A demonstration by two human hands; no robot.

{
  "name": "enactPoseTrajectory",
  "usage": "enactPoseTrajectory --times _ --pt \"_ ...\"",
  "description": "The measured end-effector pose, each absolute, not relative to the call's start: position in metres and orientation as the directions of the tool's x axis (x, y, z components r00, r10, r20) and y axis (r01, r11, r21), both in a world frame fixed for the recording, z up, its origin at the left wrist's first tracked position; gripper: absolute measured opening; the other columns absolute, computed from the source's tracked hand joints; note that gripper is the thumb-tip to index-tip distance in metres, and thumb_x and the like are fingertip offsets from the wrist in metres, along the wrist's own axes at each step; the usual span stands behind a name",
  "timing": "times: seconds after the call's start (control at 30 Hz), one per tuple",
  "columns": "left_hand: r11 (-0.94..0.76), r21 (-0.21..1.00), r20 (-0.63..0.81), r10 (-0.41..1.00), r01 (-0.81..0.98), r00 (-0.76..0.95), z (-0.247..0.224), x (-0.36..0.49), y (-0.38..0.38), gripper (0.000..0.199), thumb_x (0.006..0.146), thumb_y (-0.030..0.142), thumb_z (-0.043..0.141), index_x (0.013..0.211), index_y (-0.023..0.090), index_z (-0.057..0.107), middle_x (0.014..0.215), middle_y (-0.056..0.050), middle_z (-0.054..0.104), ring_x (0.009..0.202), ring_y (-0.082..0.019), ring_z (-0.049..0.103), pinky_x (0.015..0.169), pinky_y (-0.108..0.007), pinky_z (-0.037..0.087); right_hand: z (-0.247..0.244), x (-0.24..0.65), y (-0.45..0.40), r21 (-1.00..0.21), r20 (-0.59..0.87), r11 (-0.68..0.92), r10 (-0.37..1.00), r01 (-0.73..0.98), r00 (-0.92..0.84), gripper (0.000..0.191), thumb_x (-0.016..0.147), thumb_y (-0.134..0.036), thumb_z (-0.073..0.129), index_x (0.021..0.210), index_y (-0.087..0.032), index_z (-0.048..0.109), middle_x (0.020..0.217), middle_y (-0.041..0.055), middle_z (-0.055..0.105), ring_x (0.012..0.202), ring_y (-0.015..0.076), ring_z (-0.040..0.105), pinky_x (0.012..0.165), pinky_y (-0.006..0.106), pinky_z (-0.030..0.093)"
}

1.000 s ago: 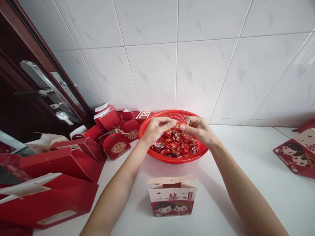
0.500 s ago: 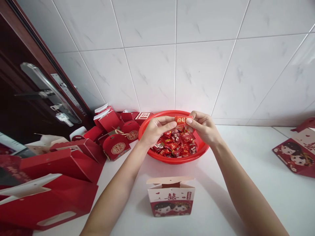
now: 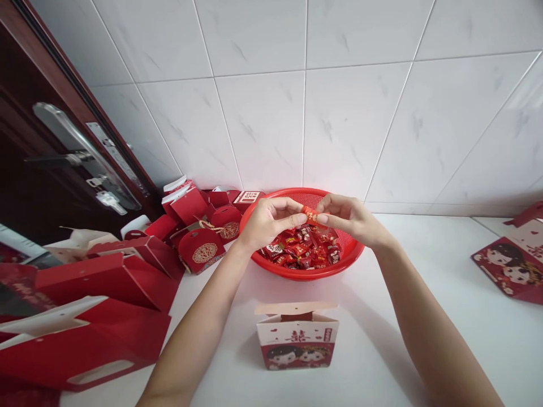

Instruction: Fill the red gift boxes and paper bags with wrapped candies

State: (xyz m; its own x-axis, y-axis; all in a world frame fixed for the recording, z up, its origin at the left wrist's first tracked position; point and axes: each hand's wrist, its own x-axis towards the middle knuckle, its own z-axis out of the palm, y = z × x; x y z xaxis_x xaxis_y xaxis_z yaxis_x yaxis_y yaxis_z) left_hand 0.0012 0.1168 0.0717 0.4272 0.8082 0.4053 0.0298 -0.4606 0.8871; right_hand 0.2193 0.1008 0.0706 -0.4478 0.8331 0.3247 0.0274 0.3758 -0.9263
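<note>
Between both hands is a red wrapped candy (image 3: 311, 214) with gold lettering. My left hand (image 3: 271, 221) pinches its left end with thumb and fingers; my right hand (image 3: 348, 220) pinches its right end. Both hands hover over a red plastic basket (image 3: 307, 275) with a perforated wall. Several wrapped candies (image 3: 303, 249), mostly red, lie in the basket beneath the hands. In front of the basket, between my forearms, stands a white and red gift box (image 3: 297, 345) with two cartoon figures. Its top flap is raised and the opening shows.
Several red gift boxes (image 3: 106, 280) crowd the left side. Smaller red boxes (image 3: 203, 249) stand by the basket. Another cartoon box (image 3: 511, 265) lies at the right on the white tabletop (image 3: 424, 254). Behind are a tiled wall (image 3: 263, 130) and a dark door (image 3: 38, 135) with keys.
The candy has been lowered slightly and turned between my fingers, so its lettering shows less. Both hands still hold it over the basket. The view has shifted slightly.
</note>
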Motion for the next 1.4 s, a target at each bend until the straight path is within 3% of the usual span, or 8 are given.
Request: enactPoseTrajectory --times 0.33,0.53,0.67,0.83,0.93,1.1,1.3,1.4 --pt "-0.511 0.826 0.383 0.818 0.237 0.429 0.067 -0.006 0.129 0.033 0.078 0.046 0.076 0.093 0.016 0.077 0.087 -0.005 0.077 0.079 -0.02 0.071 0.076 -0.031 0.058 0.069 0.216 0.105 -0.882 0.331 0.437 0.84 0.175 -0.429 0.037 0.077 -0.051 0.081 0.084 -0.016 0.071 0.078 0.004 0.07 0.07 0.0145 0.063 0.063 0.028 0.051" --pt "-0.419 0.748 0.277 0.902 0.514 0.332 0.051 -0.038 0.161 0.026 0.082 0.033 0.068 0.098 0.015 0.076 0.103 -0.01 0.079 0.096 -0.025 0.073 0.092 -0.039 0.057 0.041 0.213 0.126 -0.93 0.32 0.347 0.927 0.124 -0.196 0.04 0.078 -0.056 0.075 0.083 -0.019 0.064 0.076 0.0027 0.068 0.067 0.0146 0.061 0.054 0.026 0.049" --pt "-0.315 0.606 0.113 0.943 0.731 0.312 0.04 -0.044 0.171 0.028 0.084 0.021 0.063 0.108 0.016 0.076 0.111 -0.01 0.079 0.105 -0.025 0.073 0.097 -0.036 0.054 0.03 0.21 0.132 -0.956 0.252 0.262 0.964 0.136 -0.083 0.037 0.074 -0.052 0.077 0.078 -0.02 0.06 0.078 0.0035 0.07 0.068 0.0156 0.062 0.054 0.025 0.048" --pt "-0.284 0.216 -0.086 0.948 0.934 0.308 0.04 -0.036 0.168 0.048 0.082 0.028 0.072 0.129 0.022 0.07 0.129 -0.012 0.071 0.122 -0.033 0.065 0.101 -0.041 0.05 0.031 0.209 0.13 -0.958 0.21 0.209 0.978 0.194 -0.017 0.032 0.073 -0.047 0.074 0.075 -0.02 0.057 0.073 0.002 0.066 0.062 0.0137 0.057 0.051 0.025 0.042" --pt "-0.294 0.088 -0.151 0.941 0.952 0.304 0.043 -0.032 0.167 0.061 0.079 0.034 0.075 0.139 0.025 0.064 0.141 -0.012 0.064 0.13 -0.036 0.059 0.103 -0.041 0.049 0.031 0.209 0.131 -0.945 0.215 0.215 0.976 0.246 -0.029 0.027 0.075 -0.043 0.072 0.074 -0.019 0.058 0.072 0.0014 0.066 0.061 0.0131 0.056 0.053 0.025 0.042" --pt "-0.285 0.069 -0.258 0.92 0.956 0.293 0.043 -0.028 0.173 0.076 0.077 0.034 0.077 0.149 0.028 0.053 0.145 -0.012 0.061 0.129 -0.033 0.06 0.102 -0.037 0.049 0.029 0.208 0.133 -0.926 0.211 0.215 0.976 0.311 -0.047 0.019 0.077 -0.034 0.069 0.071 -0.02 0.058 0.071 0.0009 0.066 0.063 0.0138 0.059 0.055 0.026 0.043" --pt "-0.378 0.023 -0.347 0.865 0.926 0.362 0.044 -0.023 0.175 0.06 0.081 0.029 0.07 0.14 0.026 0.062 0.14 -0.01 0.065 0.125 -0.029 0.063 0.098 -0.03 0.05 0.031 0.206 0.131 -0.931 0.13 0.163 0.984 0.327 -0.119 0.016 0.079 -0.028 0.069 0.072 -0.02 0.057 0.063 -0.0013 0.063 0.048 0.0106 0.051 0.046 0.025 0.041" --pt "-0.418 -0.026 -0.356 0.852 0.908 0.383 0.046 -0.021 0.173 0.064 0.083 0.034 0.068 0.145 0.023 0.057 0.141 -0.011 0.064 0.127 -0.029 0.062 0.101 -0.031 0.049 0.03 0.206 0.132 -0.926 0.13 0.175 0.98 0.334 -0.154 0.017 0.079 -0.025 0.07 0.071 -0.02 0.056 0.061 -0.0018 0.063 0.047 0.0107 0.054 0.046 0.024 0.044"
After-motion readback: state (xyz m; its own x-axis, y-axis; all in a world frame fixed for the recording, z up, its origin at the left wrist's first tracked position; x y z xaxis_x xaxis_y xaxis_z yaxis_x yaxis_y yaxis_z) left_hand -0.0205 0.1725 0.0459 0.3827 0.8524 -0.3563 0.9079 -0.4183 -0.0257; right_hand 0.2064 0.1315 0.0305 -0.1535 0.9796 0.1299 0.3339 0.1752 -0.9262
